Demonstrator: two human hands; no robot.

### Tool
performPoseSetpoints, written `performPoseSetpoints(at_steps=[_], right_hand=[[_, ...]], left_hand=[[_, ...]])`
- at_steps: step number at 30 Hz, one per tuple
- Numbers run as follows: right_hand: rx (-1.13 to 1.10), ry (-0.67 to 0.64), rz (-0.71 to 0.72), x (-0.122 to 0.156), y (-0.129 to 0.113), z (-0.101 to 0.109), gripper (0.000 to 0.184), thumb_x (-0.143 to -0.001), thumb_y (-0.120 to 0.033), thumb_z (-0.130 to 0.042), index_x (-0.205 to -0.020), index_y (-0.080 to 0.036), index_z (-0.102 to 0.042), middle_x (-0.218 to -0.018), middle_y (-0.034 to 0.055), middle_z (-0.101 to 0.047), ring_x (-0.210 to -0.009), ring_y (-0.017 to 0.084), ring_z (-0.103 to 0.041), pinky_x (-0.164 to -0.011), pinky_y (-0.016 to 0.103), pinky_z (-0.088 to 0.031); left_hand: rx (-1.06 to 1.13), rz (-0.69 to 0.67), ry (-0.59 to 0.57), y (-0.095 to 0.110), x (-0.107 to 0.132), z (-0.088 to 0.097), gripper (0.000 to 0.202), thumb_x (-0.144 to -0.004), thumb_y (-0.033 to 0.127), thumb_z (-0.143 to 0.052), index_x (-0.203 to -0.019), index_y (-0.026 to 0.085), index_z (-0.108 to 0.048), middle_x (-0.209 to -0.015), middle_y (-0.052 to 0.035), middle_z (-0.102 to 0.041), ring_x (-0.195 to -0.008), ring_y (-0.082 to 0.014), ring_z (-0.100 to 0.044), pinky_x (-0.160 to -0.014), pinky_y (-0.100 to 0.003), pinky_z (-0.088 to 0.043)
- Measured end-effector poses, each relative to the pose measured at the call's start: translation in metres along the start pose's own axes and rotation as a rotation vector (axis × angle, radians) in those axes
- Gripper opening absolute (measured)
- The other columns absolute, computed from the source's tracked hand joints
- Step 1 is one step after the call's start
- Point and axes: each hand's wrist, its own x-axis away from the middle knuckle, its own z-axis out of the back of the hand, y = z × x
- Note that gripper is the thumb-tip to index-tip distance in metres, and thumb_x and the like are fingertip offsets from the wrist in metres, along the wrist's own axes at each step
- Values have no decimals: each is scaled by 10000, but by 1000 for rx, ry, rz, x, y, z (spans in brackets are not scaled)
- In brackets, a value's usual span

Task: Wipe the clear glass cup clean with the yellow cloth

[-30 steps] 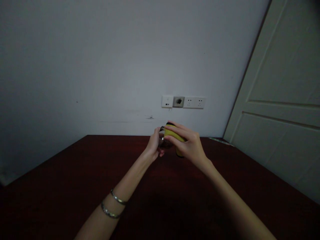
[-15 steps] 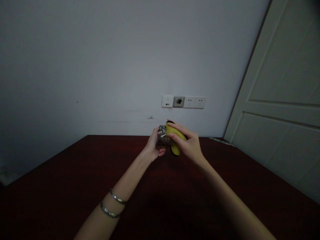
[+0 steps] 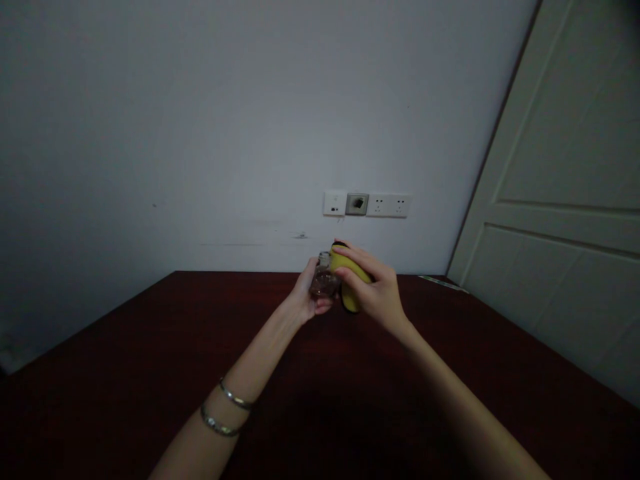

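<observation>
Holding a small clear glass bottle (image 3: 324, 284) in my left grip (image 3: 304, 291), I have it about upright in front of me, its narrow neck pointing up. My left thumb lies along the near left side of the glass and my fingers curl beneath and behind it, so this grip is closed around the bottle. My right grip (image 3: 379, 285) is clamped on a yellow sponge (image 3: 346, 261) with a dark edge, thumb on the near face and fingers over the top. The sponge is bent, its lower part hanging below my thumb. It sits at the bottle's right side and covers part of it; whether the two press together all along that side I cannot tell.

Both hands are above the far part of a dark red table (image 3: 280, 347), near the wall (image 3: 210, 147). Two silver bracelets (image 3: 234, 396) circle my left forearm. On the wall, above and beyond my hands, is a row of sockets (image 3: 389, 205), with a grey-framed plate among the white ones, and dark scuffs (image 3: 301, 235) mark the paint lower down to their left. A pale panelled door (image 3: 560, 280) stands to the right, and a thin strip (image 3: 443, 283) lies along the table's far right edge.
</observation>
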Motion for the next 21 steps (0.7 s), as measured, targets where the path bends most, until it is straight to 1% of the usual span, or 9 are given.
performPoseSetpoints(at_steps=[2, 4, 6, 9, 11, 14, 17, 19, 21], right_hand=[[-21, 47, -107, -2, 3, 1, 273, -800, -314, -627, -1060, -255, -690, -1132, 38, -686, -1081, 211, -626, -979, 402, -471], [-21, 55, -131, -3, 2, 3, 269, -800, -319, -627, -1052, -251, -692, -1098, 35, -701, -1054, 207, -640, -960, 397, -487], [-6, 26, -53, -3, -1, 5, 280, -801, -301, -634, -1072, -250, -684, -1140, 39, -682, -1102, 207, -614, -990, 397, -463], [18, -81, 121, -1, -9, 8, 307, -792, -266, -653, -1098, -258, -672, -1258, 44, -611, -1169, 216, -568, -1029, 401, -429], [26, -121, 168, -1, -12, 8, 313, -790, -256, -657, -1102, -264, -670, -1286, 42, -590, -1175, 220, -563, -1030, 405, -429], [35, -50, 83, -3, -9, 6, 296, -802, -256, -641, -1096, -260, -672, -1230, 44, -631, -1161, 215, -574, -1026, 404, -433], [62, 32, -2, -4, -3, 5, 280, -812, -265, -628, -1088, -254, -674, -1179, 53, -661, -1133, 208, -595, -1008, 406, -452], [92, -14, 63, -4, -1, 6, 292, -814, -259, -630, -1104, -252, -665, -1219, 63, -637, -1147, 206, -585, -1012, 411, -450], [136, -156, 203, -3, -1, 7, 308, -819, -247, -628, -1126, -247, -655, -1296, 70, -580, -1210, 214, -534, -1045, 424, -420]], left_hand=[[-45, 19, -4, 3, 4, -5, 629, -897, 574, -202, -552, 143, -502, -417, -46, -526, -203, -63, -309, -226, -173, -166], [-47, 13, 3, 4, 5, -9, 616, -894, 569, -220, -551, 144, -504, -416, -41, -520, -203, -63, -311, -227, -174, -159], [-32, 1, -5, 3, 4, -9, 612, -891, 570, -223, -553, 146, -506, -411, -36, -510, -205, -66, -308, -226, -178, -154], [24, -40, -11, 2, 2, -6, 606, -896, 563, -216, -549, 153, -497, -369, -7, -446, -207, -67, -296, -229, -178, -161], [60, -59, -6, 2, 3, -6, 598, -906, 543, -206, -548, 156, -487, -354, 7, -414, -211, -64, -288, -233, -174, -172], [68, -29, 7, 3, 6, -10, 590, -921, 506, -185, -578, 146, -502, -403, -20, -489, -218, -61, -301, -231, -172, -178], [96, 1, 8, 3, 6, -13, 531, -925, 471, -232, -638, 135, -526, -454, -29, -537, -226, -55, -316, -229, -165, -182], [143, 5, 10, 3, 3, -13, 469, -921, 443, -282, -657, 139, -522, -432, 1, -502, -229, -55, -326, -229, -161, -192], [181, -1, 9, 2, -1, -11, 414, -915, 423, -325, -687, 142, -526, -427, 19, -481, -243, -63, -361, -232, -162, -217]])
